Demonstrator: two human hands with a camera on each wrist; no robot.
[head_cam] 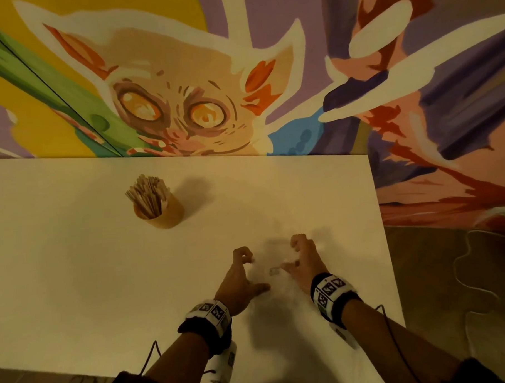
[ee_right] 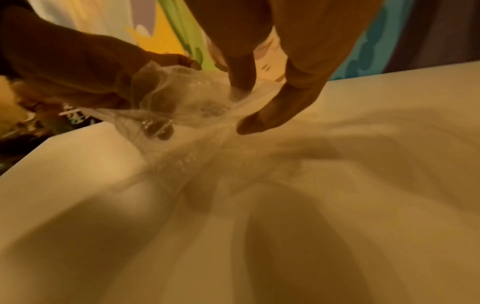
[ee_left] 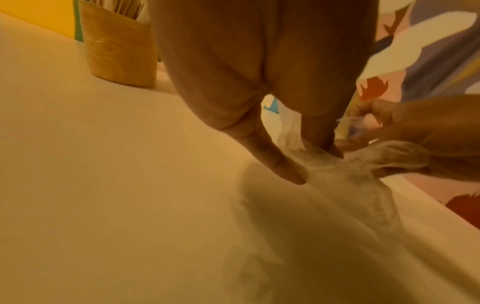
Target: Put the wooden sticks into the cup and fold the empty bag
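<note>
A tan cup stands on the white table at the back left, full of wooden sticks. The cup also shows in the left wrist view. A clear plastic bag, nearly invisible from the head view, lies between my hands near the front right. My left hand pinches the bag with thumb and fingers. My right hand has its fingers curled into the crumpled bag. The far hand in the right wrist view is my left.
A painted mural wall rises straight behind the table. The table's right edge is close to my right hand, with grey floor beyond. Black cables run from both wrist cameras along my forearms.
</note>
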